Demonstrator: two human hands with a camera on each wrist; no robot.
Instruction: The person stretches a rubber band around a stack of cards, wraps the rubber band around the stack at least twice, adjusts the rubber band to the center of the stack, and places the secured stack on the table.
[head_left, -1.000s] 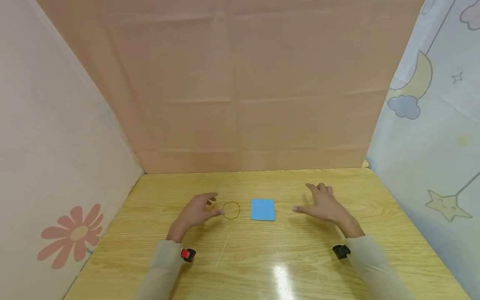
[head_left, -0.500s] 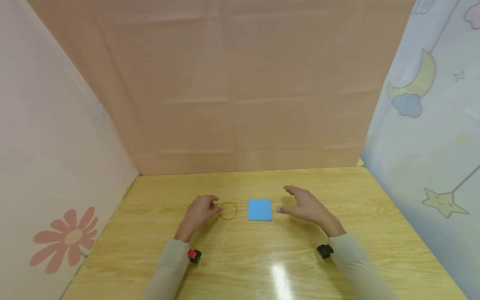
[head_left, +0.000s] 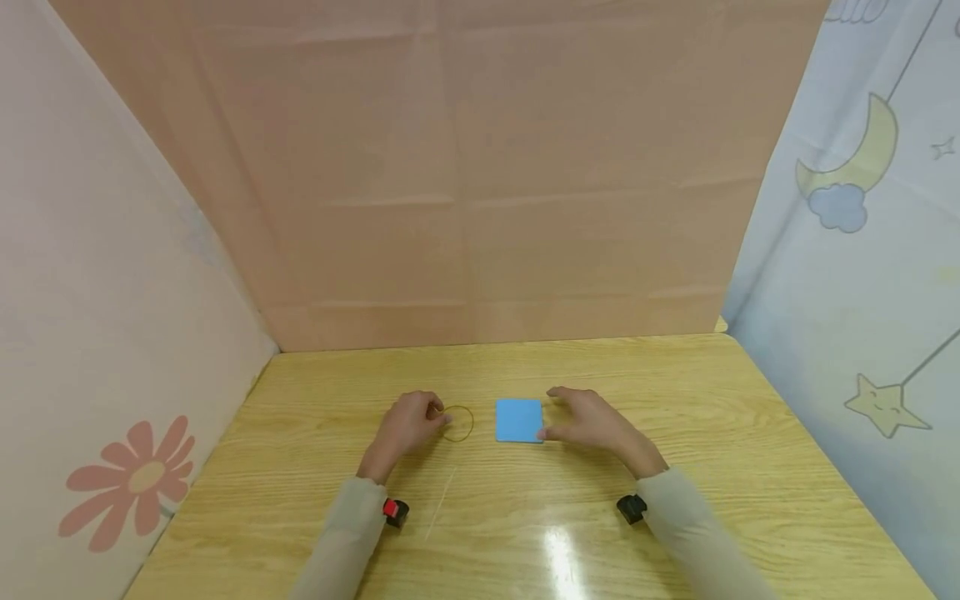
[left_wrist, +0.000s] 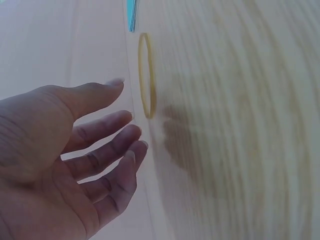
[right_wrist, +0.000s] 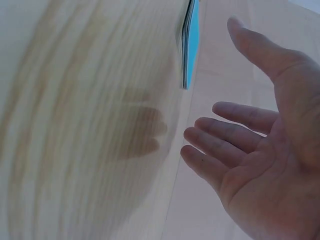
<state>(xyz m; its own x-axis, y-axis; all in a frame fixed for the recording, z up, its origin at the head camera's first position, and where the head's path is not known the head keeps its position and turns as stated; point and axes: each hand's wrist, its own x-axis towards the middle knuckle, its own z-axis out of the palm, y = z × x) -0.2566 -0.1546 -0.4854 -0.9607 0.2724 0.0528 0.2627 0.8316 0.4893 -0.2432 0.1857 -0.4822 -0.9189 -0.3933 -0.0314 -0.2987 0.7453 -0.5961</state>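
At the left, the person's left hand is hovering over the wooden table, with its fingers bending and its thumb standing apart from them. It is holding nothing. Just to its right, a thin yellow ring is lying flat on the table. From the head view the left thumb seems to be meeting the left side of the ring, but the left wrist view is showing a small gap. The ring is round, so no long axis is giving it a direction.

Further right, a blue square stack is lying flat, between the ring and the right hand. Its sides are nearly equal, and in the right wrist view its edge is showing several thin layers.

The right hand is coming last in this row. Its thumb and fingers are standing apart and gripping nothing. What seems to matter most is this side relation: the stack is lying to the left of the right hand, which is the nearer one, and its right edge is facing the gap between thumb and fingers. Whether the thumb tip is touching that edge, one cannot tell surely.
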